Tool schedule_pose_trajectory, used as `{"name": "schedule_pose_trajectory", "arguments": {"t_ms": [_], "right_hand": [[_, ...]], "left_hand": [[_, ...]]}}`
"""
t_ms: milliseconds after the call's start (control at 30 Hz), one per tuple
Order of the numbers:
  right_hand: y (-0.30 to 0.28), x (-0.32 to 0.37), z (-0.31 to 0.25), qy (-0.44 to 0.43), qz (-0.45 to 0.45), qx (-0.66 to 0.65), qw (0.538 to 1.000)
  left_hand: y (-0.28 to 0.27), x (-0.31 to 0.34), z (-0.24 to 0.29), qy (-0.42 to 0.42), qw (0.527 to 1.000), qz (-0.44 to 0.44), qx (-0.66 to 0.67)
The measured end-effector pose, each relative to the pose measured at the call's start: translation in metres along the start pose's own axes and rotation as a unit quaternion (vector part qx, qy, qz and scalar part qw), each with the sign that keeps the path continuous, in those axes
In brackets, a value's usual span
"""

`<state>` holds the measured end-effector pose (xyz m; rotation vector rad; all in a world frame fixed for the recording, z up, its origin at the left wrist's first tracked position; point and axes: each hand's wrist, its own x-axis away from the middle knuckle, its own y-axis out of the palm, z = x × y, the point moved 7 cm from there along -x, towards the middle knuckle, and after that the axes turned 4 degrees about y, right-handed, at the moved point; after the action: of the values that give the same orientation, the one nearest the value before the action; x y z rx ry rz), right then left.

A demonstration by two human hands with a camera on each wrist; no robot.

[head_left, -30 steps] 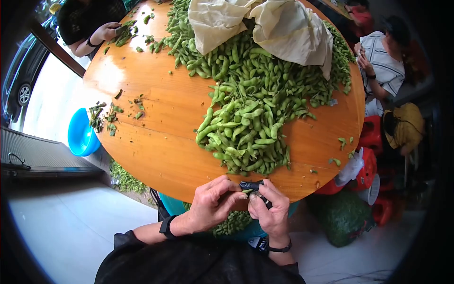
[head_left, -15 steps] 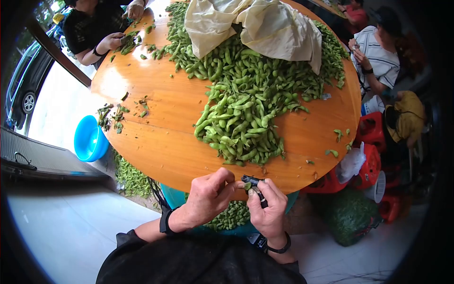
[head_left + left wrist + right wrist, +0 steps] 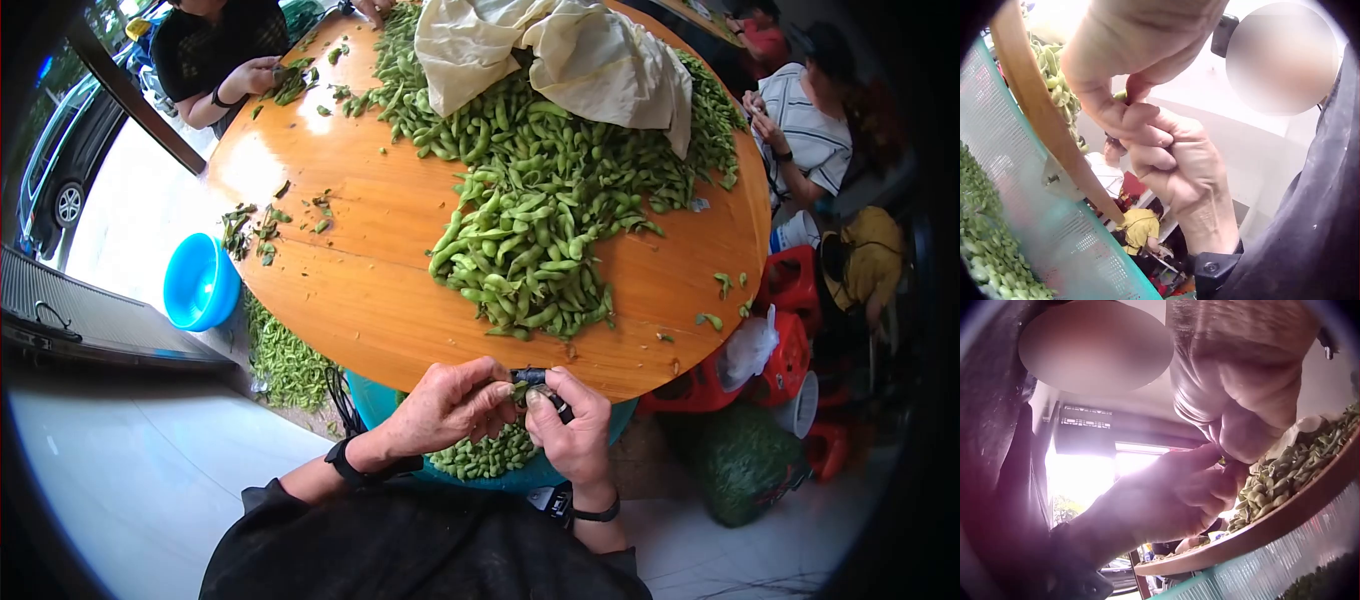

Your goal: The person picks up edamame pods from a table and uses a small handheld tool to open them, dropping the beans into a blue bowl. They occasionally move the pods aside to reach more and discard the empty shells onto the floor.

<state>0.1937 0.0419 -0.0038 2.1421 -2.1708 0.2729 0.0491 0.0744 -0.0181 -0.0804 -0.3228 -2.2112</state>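
Note:
Above the near edge of the round wooden table [image 3: 340, 330], my left hand [image 3: 440, 412] and right hand [image 3: 572, 430] meet fingertip to fingertip. Between them they pinch a small green soybean pod [image 3: 519, 392], mostly hidden by the fingers; a bit of the pod [image 3: 1121, 95] shows in the left wrist view. Black tape wraps a finger of the right hand, with a black band on another. Below the hands a teal basket [image 3: 370, 398] holds shelled green beans [image 3: 485, 453]. A big heap of soybean pods [image 3: 540, 220] lies on the table just beyond.
A cream cloth [image 3: 610, 75] covers the heap's far part. Leaf scraps [image 3: 265, 235] lie at the table's left, with a blue basin [image 3: 202, 285] beyond the edge and pods [image 3: 285, 350] on the floor. Red stools [image 3: 790, 285] and a green sack [image 3: 745, 460] stand right. Other people sit around.
The fingertips parted slightly half a second ago, showing more of the pod, and are close together again now. The head view has shifted a little.

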Motion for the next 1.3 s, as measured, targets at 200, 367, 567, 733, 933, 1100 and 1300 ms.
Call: {"name": "schedule_pose_trajectory", "arguments": {"t_ms": [200,367,567,733,933,1100,1300], "right_hand": [[-0.007,0.015,-0.013,-0.102,0.044,0.14,0.984],[-0.038,0.042,-0.039,-0.154,0.072,0.279,0.945],[-0.131,0.086,-0.031,-0.002,0.097,0.45,0.888],[-0.117,0.062,-0.035,-0.059,0.149,0.423,0.892],[-0.053,0.017,-0.025,-0.082,0.08,0.286,0.951],[-0.011,-0.004,-0.007,-0.046,0.029,0.08,0.995],[-0.003,-0.006,-0.004,-0.033,-0.006,0.006,0.999]], "left_hand": [[0.01,0.011,-0.02,-0.001,0.998,-0.034,0.049],[0.023,0.02,-0.003,0.078,0.977,-0.113,-0.162],[0.004,0.005,0.038,0.24,0.878,0.0,-0.415],[-0.003,-0.022,0.027,0.266,0.738,0.121,-0.608],[-0.017,-0.015,0.032,0.237,0.797,0.154,-0.534],[-0.01,-0.004,0.03,0.207,0.928,0.118,-0.285],[-0.011,-0.005,0.005,0.126,0.975,0.113,-0.142]]}}
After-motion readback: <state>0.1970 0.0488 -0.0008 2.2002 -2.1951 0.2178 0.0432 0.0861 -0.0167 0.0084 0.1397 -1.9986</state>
